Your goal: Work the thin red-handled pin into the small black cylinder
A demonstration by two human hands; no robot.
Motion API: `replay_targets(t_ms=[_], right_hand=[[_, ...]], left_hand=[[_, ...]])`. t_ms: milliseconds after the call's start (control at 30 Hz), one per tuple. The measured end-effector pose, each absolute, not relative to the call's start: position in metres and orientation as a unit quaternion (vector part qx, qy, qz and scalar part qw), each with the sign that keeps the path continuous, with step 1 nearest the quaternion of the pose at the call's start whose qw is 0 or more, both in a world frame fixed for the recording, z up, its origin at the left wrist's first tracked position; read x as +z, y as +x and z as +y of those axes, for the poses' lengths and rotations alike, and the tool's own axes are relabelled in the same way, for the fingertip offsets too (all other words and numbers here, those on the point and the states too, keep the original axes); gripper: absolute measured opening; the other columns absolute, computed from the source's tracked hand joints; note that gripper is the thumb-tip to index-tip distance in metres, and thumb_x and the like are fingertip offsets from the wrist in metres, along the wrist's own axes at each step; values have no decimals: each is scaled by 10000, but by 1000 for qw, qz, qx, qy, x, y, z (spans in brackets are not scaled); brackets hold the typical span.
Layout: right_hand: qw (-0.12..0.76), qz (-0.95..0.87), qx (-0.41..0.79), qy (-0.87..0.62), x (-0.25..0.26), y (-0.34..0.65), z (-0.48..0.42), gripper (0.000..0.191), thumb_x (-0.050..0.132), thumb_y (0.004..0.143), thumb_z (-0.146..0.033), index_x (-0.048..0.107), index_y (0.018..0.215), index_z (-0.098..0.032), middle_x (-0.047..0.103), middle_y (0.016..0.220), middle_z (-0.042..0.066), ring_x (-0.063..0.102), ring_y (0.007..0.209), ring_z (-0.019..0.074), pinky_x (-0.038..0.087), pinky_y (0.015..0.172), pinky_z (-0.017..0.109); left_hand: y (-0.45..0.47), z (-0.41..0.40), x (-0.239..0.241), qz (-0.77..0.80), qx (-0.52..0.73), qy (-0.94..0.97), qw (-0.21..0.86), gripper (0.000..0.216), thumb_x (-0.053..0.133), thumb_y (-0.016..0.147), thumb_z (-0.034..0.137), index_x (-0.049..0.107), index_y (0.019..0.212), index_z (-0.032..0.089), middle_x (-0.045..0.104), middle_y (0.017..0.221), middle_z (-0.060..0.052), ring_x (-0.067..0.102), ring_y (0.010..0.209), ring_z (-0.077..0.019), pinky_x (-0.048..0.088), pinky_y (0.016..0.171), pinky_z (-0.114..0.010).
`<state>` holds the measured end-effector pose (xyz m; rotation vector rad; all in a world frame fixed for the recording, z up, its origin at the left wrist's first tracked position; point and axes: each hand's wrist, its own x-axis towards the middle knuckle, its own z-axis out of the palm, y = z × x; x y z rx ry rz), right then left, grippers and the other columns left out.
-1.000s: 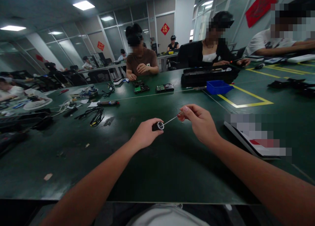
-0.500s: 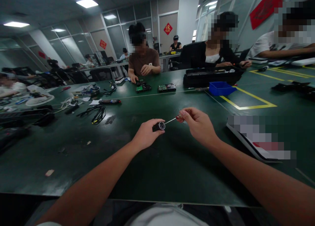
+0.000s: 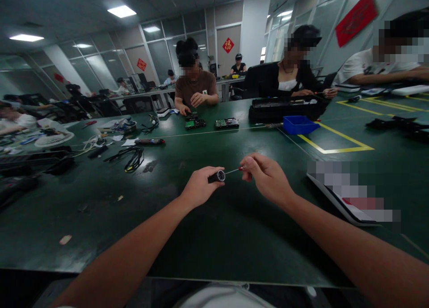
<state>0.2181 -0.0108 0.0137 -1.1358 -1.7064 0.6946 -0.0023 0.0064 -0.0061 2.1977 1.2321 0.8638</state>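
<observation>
Between thumb and fingers, my left hand (image 3: pixel 200 185) grips a short black cylinder (image 3: pixel 214 177) whose round end with a silvery rim faces right. My right hand (image 3: pixel 268 174) is closed around the red handle of a screwdriver (image 3: pixel 233 170). Its thin metal shaft points left, and the tip is at the rimmed end of the cylinder; whether it is seated inside is too small to tell. Both hands are above the green table (image 3: pixel 241 236), and my right fingers cover most of the handle.
A booklet (image 3: pixel 342 200) lies to the right. Ahead are a blue bin (image 3: pixel 300 125), circuit-board devices (image 3: pixel 227 123) and a long black housing (image 3: pixel 286 109). Coiled black cable (image 3: pixel 129 158) and a dark pen-shaped tool (image 3: pixel 149 141) lie left. Co-workers sit across the table.
My right hand has turned slightly around the screwdriver, so less of the red handle shows. The left hand keeps its hold on the cylinder. The whole view has shifted slightly.
</observation>
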Motion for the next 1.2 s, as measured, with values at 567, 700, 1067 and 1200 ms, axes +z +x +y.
replay_targets(t_ms=[567, 700, 1067, 1200], right_hand=[[526, -624, 353, -458, 3, 216, -3, 140, 504, 945, -356, 559, 990, -235, 604, 805, -6, 588, 752, 170, 462, 706, 330], [560, -568, 427, -425, -2, 212, 2, 223, 598, 893, -435, 608, 934, -217, 652, 879, 33, 624, 821, 186, 502, 828, 378], [612, -386, 540, -431, -10, 220, 22, 217, 603, 877, -427, 612, 796, -226, 597, 709, 24, 590, 663, 179, 571, 774, 400], [614, -443, 490, -431, -13, 216, 20, 272, 620, 873, -487, 632, 855, -216, 645, 786, 32, 624, 719, 175, 551, 758, 376]], left_hand=[[-4, 9, -5, 472, 308, 798, 215, 427, 747, 817, 214, 686, 1240, 218, 710, 1188, -63, 643, 1091, -233, 466, 984, -380], [-5, 8, -1, 490, 313, 789, 198, 433, 736, 837, 246, 672, 1264, 215, 702, 1218, -73, 633, 1122, -247, 453, 1006, -407], [-4, 11, 1, 467, 295, 819, 157, 437, 726, 855, 261, 657, 1285, 223, 694, 1231, -67, 602, 1129, -244, 435, 1003, -426], [-4, 10, 3, 473, 276, 821, 160, 440, 723, 853, 261, 659, 1288, 228, 700, 1208, -71, 605, 1113, -251, 430, 1007, -434]])
